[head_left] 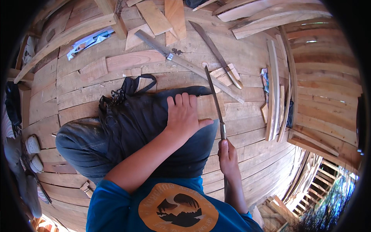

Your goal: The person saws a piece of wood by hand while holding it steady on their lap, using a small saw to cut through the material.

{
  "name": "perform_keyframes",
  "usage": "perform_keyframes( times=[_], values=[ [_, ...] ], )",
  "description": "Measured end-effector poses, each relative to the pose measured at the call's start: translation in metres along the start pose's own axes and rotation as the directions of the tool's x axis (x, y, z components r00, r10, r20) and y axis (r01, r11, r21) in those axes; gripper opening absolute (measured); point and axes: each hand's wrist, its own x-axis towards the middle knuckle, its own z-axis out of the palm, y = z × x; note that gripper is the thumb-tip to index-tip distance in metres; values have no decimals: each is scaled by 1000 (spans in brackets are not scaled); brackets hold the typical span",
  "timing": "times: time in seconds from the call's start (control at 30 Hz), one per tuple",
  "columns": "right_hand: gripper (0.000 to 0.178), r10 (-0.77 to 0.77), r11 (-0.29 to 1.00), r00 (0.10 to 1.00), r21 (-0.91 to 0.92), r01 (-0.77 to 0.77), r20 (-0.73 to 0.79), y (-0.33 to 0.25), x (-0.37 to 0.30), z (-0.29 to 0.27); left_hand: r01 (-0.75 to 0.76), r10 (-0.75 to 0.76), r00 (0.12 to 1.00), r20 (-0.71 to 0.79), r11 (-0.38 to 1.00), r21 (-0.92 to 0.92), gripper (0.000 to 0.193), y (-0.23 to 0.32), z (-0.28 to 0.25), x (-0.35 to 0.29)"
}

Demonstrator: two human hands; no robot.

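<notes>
My right hand [229,158] is closed around the long handle of a knife [213,91], its thin dark blade pointing away from me and a metal collar above my thumb. The handle's rear end runs back beneath my right forearm. My left hand [182,115] presses down over my thigh, fingers bent forward and thumb stretched toward the blade. Beside it a pale piece of wood [210,107] shows between hand and knife; my fingers appear to hold it, though its left part is hidden. Dark cloth [129,112] with a strap covers my lap.
A machete [216,52] with a light handle lies ahead on the plank floor, near a long grey bar [193,67] with a silver fitting. Boards [154,17] lie beyond. Planks [272,92] stand at right. White shoes [33,144] are at left.
</notes>
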Motion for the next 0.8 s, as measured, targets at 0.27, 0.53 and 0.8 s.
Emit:
perform_keyframes(
  times=[0.27,0.53,0.8],
  values=[
    [42,-5,996,1000,-90,4,-7,-1,1,6,36,-36,997,68,999,-3,82,-3,-4,0],
    [41,18,999,999,-27,-19,-47,-3,-7,1,4,-2,998,59,999,-33,81,-1,-4,1],
    [41,-5,1000,998,-7,5,-64,4,-6,5,23,-21,999,46,999,-35,80,-2,-4,2]
  ],
)
